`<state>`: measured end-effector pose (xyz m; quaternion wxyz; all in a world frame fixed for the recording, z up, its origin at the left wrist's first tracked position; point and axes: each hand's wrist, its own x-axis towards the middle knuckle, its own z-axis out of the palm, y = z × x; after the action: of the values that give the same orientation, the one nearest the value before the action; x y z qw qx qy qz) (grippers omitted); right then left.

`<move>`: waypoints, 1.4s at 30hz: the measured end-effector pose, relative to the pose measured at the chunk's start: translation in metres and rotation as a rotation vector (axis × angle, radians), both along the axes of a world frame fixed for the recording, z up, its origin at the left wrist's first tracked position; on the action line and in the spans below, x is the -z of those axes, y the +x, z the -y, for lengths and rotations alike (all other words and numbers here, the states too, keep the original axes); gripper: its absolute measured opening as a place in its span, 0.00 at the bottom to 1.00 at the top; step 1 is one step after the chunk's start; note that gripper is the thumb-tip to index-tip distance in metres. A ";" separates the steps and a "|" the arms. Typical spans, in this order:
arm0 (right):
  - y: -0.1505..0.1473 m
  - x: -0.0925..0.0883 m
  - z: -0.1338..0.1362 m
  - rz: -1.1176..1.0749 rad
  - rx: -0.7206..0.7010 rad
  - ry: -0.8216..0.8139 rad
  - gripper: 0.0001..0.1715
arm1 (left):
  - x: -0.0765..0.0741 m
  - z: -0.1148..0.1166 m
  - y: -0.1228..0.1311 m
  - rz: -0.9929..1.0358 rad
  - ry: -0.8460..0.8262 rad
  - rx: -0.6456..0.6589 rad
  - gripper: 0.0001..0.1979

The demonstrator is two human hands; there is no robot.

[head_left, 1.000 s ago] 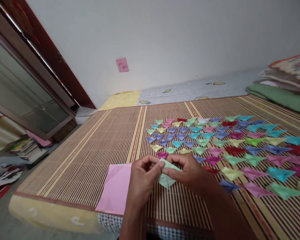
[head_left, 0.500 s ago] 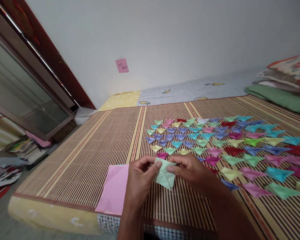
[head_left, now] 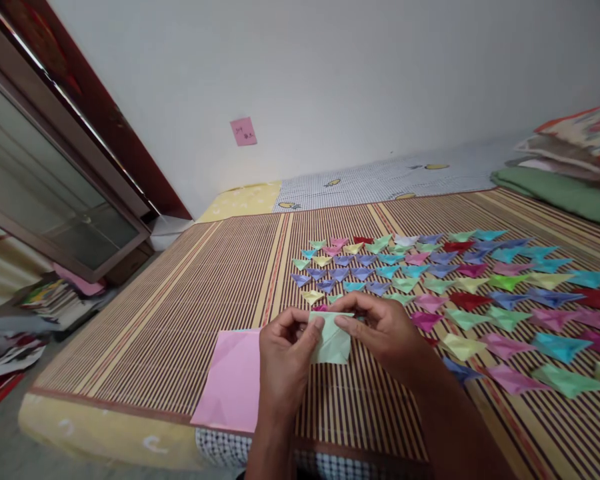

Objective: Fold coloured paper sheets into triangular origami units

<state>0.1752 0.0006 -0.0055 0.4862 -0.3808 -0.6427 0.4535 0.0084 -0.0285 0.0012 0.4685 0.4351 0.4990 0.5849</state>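
A small pale green sheet of folding paper (head_left: 332,345) with crease lines is held up above the striped mat. My left hand (head_left: 286,350) pinches its upper left corner between thumb and fingers. At the upper right corner, my right hand (head_left: 387,337) grips the same paper, thumb in front and fingers behind. The top edge looks straight, as if folded over. Just beyond my hands lie folded paper shapes (head_left: 405,285) in many colours, set out in rows; my right hand hides some of them. Left of my left hand is a pink sheet of paper (head_left: 233,380).
The striped mat (head_left: 180,320) covers a bed with a yellow edge (head_left: 105,427). Cushions (head_left: 580,143) and a folded green cloth (head_left: 555,193) lie at the far right. A pink note (head_left: 243,131) is on the wall. Books (head_left: 53,300) stand low at the left, near a glass-panelled door (head_left: 55,160).
The green paper has turned from a tilted position to nearly square, with its upper edge now straight. My right hand has risen slightly; my left hand has shifted a little to the right.
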 end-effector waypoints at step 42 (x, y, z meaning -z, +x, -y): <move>-0.001 -0.004 0.004 -0.030 -0.049 0.004 0.07 | 0.008 -0.001 -0.001 0.085 0.076 0.016 0.06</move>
<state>0.1742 -0.0038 -0.0015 0.4852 -0.3571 -0.6455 0.4695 0.0073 -0.0277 -0.0065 0.4770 0.4312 0.4528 0.6177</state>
